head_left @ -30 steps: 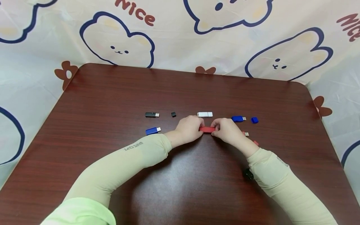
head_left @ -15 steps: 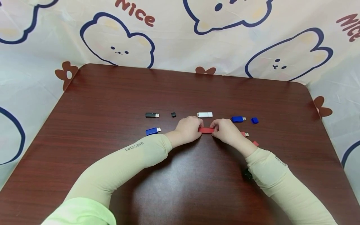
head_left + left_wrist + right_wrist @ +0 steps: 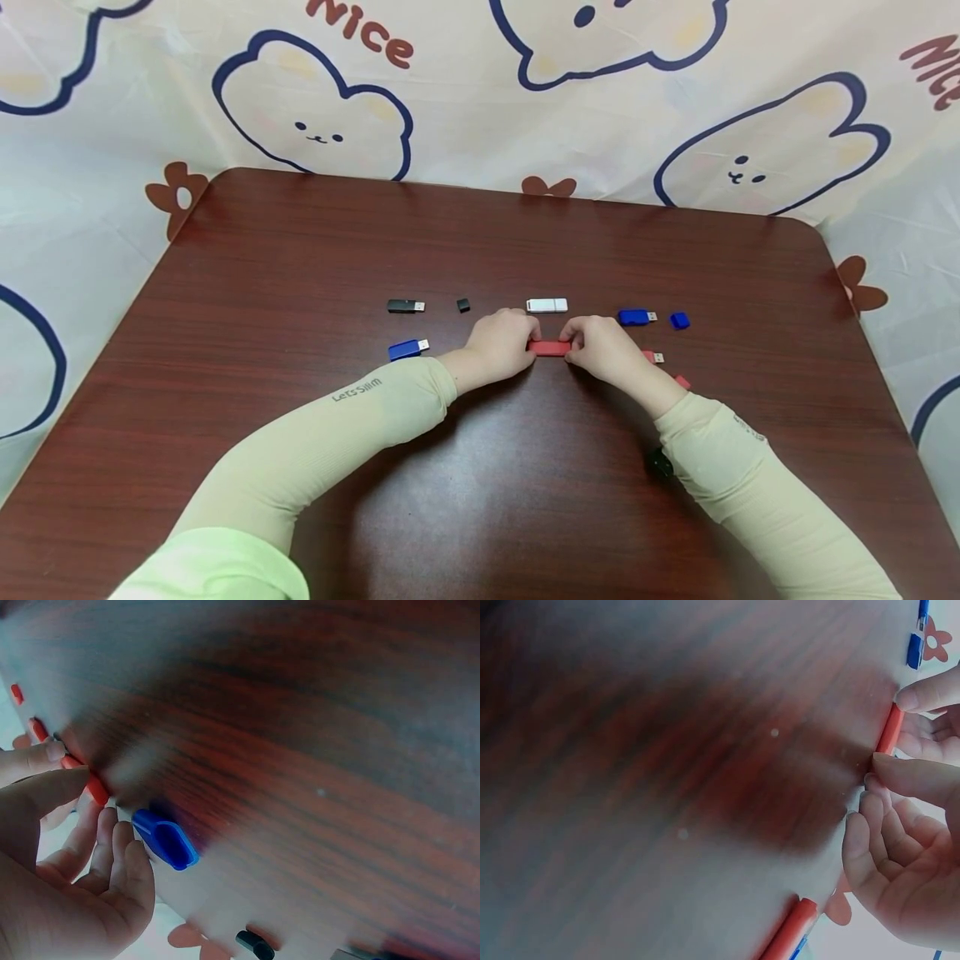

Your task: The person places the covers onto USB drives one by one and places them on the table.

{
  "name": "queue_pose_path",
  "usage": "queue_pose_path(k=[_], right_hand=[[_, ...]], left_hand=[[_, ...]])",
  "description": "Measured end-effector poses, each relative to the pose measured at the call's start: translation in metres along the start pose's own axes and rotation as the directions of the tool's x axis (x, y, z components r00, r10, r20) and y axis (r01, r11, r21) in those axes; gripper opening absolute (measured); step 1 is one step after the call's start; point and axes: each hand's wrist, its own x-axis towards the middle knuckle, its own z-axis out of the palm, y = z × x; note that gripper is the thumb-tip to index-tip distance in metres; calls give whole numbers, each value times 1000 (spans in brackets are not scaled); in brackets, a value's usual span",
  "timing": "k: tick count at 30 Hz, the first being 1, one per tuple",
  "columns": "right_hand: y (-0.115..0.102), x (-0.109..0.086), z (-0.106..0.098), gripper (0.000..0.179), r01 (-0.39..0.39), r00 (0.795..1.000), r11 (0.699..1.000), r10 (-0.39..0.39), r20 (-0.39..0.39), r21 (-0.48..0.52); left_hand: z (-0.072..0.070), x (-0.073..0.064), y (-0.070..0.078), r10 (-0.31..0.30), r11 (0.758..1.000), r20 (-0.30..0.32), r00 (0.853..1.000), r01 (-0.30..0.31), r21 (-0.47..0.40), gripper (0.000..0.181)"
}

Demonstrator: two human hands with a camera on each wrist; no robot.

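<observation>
A red USB stick (image 3: 551, 348) lies level between my two hands near the table's middle, with no metal plug showing. My left hand (image 3: 501, 343) pinches its left end between thumb and fingers. The right hand (image 3: 606, 350) pinches the right end the same way. In the left wrist view, a hollow blue cap (image 3: 166, 840) rests just beside the left fingers; the head view has it hidden behind that hand. Just beyond the hands sits a white USB stick (image 3: 547, 305). Behind the right wrist, another red USB stick (image 3: 654, 357) is partly covered, its plug bare.
Farther left are a black USB stick (image 3: 402, 306), its small black cap (image 3: 463, 306) and a blue USB stick (image 3: 405, 350). To the right lie a second blue USB stick (image 3: 634, 317), a blue cap (image 3: 679, 321) and a red cap (image 3: 682, 382). A printed curtain (image 3: 465, 125) hangs behind the table.
Both hands keep their pinch on the red USB stick, which has shifted very slightly left and toward the person. The other USB sticks and caps have stayed put.
</observation>
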Motion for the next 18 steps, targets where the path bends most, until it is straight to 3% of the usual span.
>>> queue_pose_path(k=[11,18], right_hand=[[5,-9,-24,18,-47,999,999,47,2,4],[19,-21,-47,23,-104,995,995,103,-14,-8]], left_hand=[[-2,4,3,7,1000,-7,1000,-7,14,12],[-7,16,19,27,999,19,999,-27,25,17]])
